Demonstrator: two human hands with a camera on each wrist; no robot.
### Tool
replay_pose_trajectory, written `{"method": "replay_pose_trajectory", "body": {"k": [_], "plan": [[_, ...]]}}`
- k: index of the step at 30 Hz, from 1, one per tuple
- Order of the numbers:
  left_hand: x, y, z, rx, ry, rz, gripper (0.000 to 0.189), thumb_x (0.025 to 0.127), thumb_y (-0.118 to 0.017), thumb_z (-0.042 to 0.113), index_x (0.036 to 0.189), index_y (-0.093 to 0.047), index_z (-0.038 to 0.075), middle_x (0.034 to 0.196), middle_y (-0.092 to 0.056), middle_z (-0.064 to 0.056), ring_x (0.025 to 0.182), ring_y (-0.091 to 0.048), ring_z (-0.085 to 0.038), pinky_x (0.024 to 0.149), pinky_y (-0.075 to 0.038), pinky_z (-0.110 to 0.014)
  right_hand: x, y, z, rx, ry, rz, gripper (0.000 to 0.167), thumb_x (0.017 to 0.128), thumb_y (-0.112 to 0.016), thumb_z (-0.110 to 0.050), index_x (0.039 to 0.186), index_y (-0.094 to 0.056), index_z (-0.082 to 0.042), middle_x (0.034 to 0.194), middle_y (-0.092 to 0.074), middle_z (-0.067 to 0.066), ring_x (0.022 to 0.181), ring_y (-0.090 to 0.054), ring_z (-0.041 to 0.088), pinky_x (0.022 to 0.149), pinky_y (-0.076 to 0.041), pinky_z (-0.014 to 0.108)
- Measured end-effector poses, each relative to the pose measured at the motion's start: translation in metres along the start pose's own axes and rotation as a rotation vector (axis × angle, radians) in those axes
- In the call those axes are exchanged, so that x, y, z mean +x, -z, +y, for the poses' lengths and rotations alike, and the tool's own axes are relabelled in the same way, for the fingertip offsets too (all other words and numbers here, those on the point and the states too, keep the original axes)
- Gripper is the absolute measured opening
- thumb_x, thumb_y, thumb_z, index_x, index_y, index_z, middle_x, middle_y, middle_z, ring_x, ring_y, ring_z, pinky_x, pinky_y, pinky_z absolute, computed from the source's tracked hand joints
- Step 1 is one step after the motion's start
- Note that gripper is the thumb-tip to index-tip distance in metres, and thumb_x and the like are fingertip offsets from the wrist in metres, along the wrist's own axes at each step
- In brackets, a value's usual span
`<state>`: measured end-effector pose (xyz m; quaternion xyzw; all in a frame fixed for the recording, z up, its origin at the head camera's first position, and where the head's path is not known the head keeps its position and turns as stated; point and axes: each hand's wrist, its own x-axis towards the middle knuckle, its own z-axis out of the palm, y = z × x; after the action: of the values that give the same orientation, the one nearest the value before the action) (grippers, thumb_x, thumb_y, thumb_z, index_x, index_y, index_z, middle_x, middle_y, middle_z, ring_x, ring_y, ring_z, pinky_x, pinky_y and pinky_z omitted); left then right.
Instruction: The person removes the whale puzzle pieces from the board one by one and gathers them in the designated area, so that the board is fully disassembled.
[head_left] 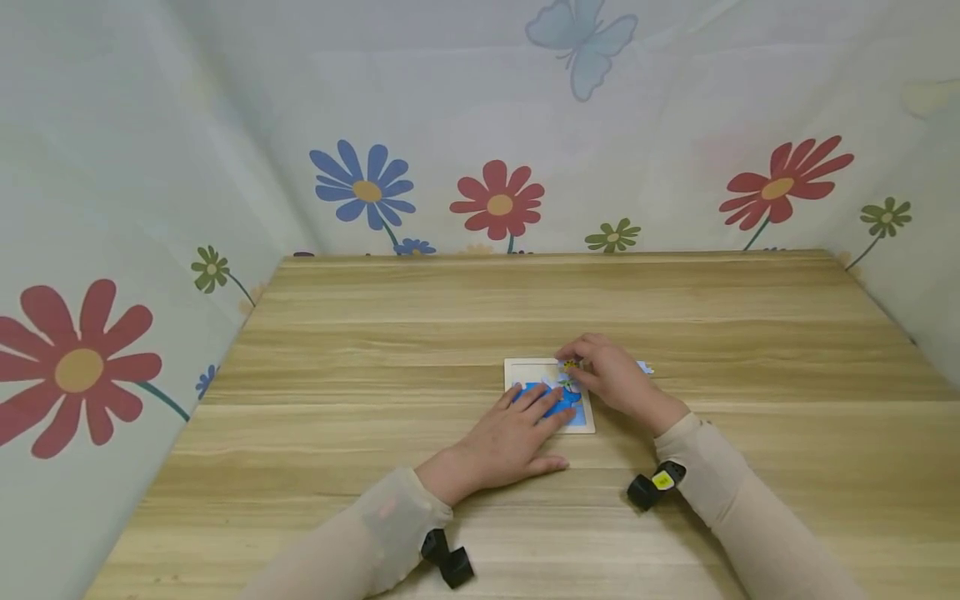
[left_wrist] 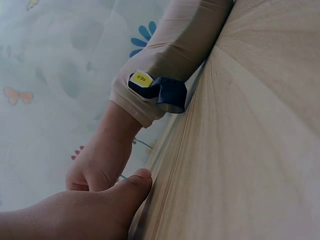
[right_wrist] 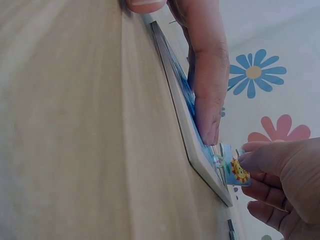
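Pinching flat, light-blue, sun-printed puzzle piece (right_wrist: 239, 172), likely light, stiff, best edge-held, in right hand (head_left: 618, 377), with left hand (head_left: 512, 437) spread-fingered.

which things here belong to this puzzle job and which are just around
Part of the job:
sun piece, in the right hand
puzzle frame, partly under the left hand
blue pieces inside it
loose piece, probably

Just around:
flowered backdrop
black wrist devices

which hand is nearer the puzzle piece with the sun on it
Right. The right hand pinches the sun piece over the puzzle frame; the left hand is farther off, its fingers spread across the blue part of the puzzle.
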<state>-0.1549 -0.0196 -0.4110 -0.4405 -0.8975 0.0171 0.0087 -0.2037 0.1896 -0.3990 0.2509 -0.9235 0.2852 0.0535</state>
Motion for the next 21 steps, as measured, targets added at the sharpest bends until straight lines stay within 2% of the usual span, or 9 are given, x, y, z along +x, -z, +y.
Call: {"method": "replay_pose_trajectory", "body": {"k": [7,14,21], "plan": [[0.0,0.001,0.001,0.0,0.003,-0.002,0.066,0.095,-0.039,0.062,0.15,-0.034,0.026,0.156,-0.034,-0.003,0.146,-0.03,-0.023,0.116,-0.028,-0.048,0.001,0.003,0.001,0.044,-0.008,0.008,0.019,0.09,-0.064,-0.003,0.108,-0.069,-0.007,0.104,-0.068,0.009,0.095,-0.063,0.023,0.08,-0.054,0.039],[-0.001,-0.001,0.001,-0.015,0.006,0.004,0.066,0.095,-0.039,0.062,0.15,-0.034,0.026,0.157,-0.034,-0.003,0.146,-0.03,-0.024,0.116,-0.028,-0.049,0.002,0.005,0.003,0.075,-0.003,-0.002,0.017,0.089,-0.064,-0.003,0.105,-0.07,-0.008,0.095,-0.067,0.005,0.083,-0.059,0.014,0.072,-0.05,0.028],[0.0,0.0,0.001,-0.018,0.007,-0.002,0.066,0.095,-0.038,0.062,0.15,-0.034,0.026,0.157,-0.032,-0.003,0.146,-0.029,-0.023,0.117,-0.027,-0.049,0.003,0.012,0.002,0.114,-0.021,-0.036,0.017,0.091,-0.062,-0.004,0.106,-0.07,-0.007,0.096,-0.067,0.005,0.084,-0.057,0.013,0.073,-0.048,0.027]]}}
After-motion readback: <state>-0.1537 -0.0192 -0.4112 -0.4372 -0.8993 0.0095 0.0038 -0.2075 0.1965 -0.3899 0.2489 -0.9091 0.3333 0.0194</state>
